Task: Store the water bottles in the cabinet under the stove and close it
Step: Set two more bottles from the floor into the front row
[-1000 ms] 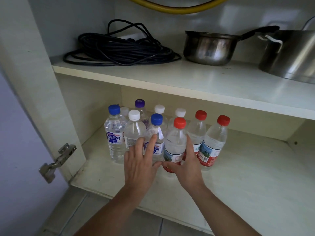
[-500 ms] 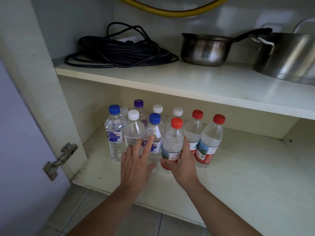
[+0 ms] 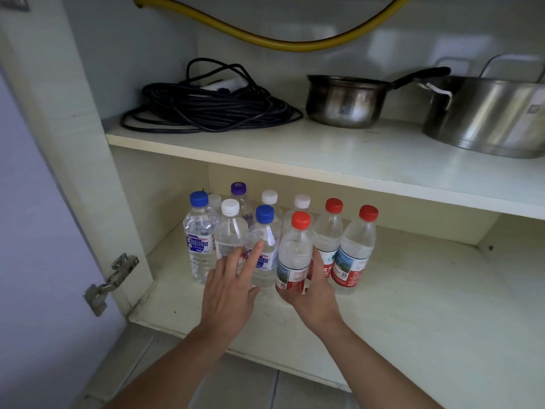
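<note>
Right hand [image 3: 309, 287] clamped low on upright red-capped bottle [image 3: 295, 255] near the bottom shelf [image 3: 413, 305] front-left, nearer than left hand [image 3: 230, 287], fingers apart against blue-capped bottle [image 3: 263, 246] beside it.

an open cabinet [image 3: 88, 172] is seen from above and in front. on its lower shelf [image 3: 413, 305] a cluster of water bottles [image 3: 230, 231] is stood upright at the left, capped in blue, white, purple and red. the front red-capped bottle [image 3: 295, 252] is gripped low at its label by the right hand [image 3: 315, 293]. the left hand [image 3: 227, 290] is spread open with fingers [image 3: 253, 255] laid against the blue-capped bottle [image 3: 264, 246] just beside it. on the upper shelf [image 3: 324, 154] a coiled black cable [image 3: 212, 110], a saucepan [image 3: 345, 101] and a large steel pot [image 3: 486, 113] are kept. a yellow hose [image 3: 280, 42] is hung above. a hinge [image 3: 109, 281] is fixed at the left.
</note>
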